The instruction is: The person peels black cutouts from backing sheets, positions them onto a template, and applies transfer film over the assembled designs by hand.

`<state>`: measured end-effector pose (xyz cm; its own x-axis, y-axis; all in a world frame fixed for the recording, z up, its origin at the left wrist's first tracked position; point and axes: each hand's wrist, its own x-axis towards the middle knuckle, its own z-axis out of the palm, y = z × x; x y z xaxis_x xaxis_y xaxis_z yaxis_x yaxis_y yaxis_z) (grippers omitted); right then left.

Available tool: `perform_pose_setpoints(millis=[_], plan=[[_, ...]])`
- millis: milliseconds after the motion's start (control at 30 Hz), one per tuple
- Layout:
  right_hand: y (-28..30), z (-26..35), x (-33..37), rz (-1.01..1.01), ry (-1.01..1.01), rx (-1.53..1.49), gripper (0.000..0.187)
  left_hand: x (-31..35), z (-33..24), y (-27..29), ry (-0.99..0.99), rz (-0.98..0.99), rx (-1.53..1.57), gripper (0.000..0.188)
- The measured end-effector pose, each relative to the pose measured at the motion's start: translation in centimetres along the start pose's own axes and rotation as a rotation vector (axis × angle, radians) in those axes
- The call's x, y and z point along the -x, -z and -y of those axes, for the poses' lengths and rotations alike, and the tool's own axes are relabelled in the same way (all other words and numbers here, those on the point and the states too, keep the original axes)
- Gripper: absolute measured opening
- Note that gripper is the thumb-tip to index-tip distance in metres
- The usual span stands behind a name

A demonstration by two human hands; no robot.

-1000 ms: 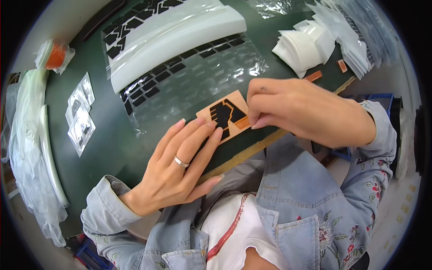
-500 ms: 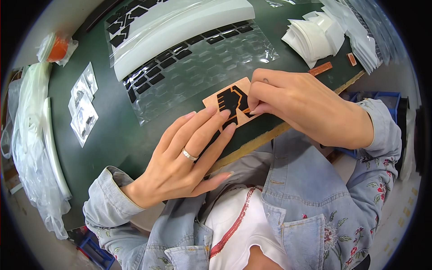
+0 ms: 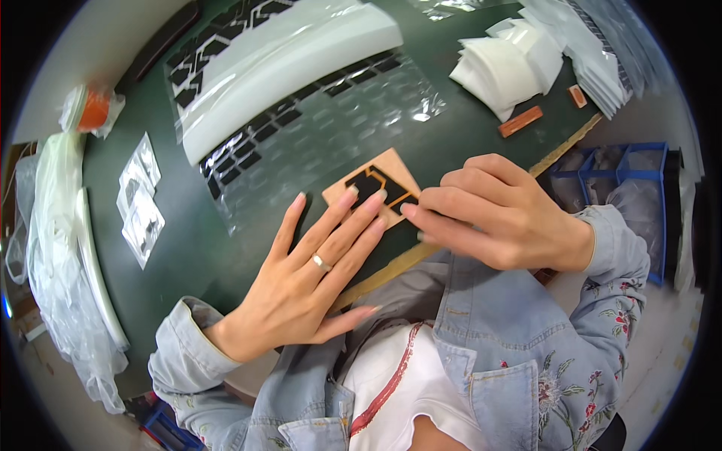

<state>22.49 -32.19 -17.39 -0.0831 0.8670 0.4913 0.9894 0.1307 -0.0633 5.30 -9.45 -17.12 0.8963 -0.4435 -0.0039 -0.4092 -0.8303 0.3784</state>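
Note:
A small light-wood-coloured board (image 3: 389, 160) lies on the green table in front of me. On it is a flat black piece (image 3: 365, 181) with angled edges and orange lines around it. My left hand (image 3: 297, 282), a ring on one finger, is open, and its stretched fingertips rest on the lower left of the board and the black piece. At the board's right corner my right hand (image 3: 500, 218) is closed, thumb and forefinger pressed together against its edge. Whatever is between those fingertips is hidden.
Beyond the board lies a clear sheet (image 3: 308, 143) of black pieces, partly under a curled white sheet (image 3: 293, 83). Small clear packets (image 3: 141, 203) lie left. At right are white sheets (image 3: 508, 68), an orange-brown bar (image 3: 520, 121), a small block (image 3: 577, 95) and blue bins (image 3: 624, 173).
My right hand has moved down along the board's right side, its fingers more curled. My left fingers are spread a little wider. The whole view has shifted and turned slightly.

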Motion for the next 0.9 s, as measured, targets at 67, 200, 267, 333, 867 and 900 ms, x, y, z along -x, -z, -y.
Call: perform_pose_setpoints(millis=[67,200,267,333,867,900], plan=[[1.9,-0.7,-0.1,0.026,-0.018,-0.006,0.022,0.1,-0.4,0.2,0.036,0.032,-0.005,0.081],[5.5,-6.4,1.4,-0.103,-0.481,0.232,0.029,0.2,-0.8,0.4,0.02,0.022,-0.047,0.082],[6.0,-8.6,2.9,-0.098,-0.531,0.376,0.033,-0.3,-0.7,0.4,-0.005,0.015,-0.062,0.083],[5.9,-9.7,5.2,-0.093,-0.569,0.501,0.037,-1.0,-1.0,0.4,0.013,-0.01,-0.103,0.084],[7.7,-9.2,3.3,0.045,-0.273,0.289,0.042,-0.8,-6.7,1.8,0.159,-0.08,-0.128,0.066],[6.9,-9.0,3.5,0.133,-0.301,0.284,0.046,-0.6,-7.3,1.7,0.133,-0.098,-0.114,0.063]])
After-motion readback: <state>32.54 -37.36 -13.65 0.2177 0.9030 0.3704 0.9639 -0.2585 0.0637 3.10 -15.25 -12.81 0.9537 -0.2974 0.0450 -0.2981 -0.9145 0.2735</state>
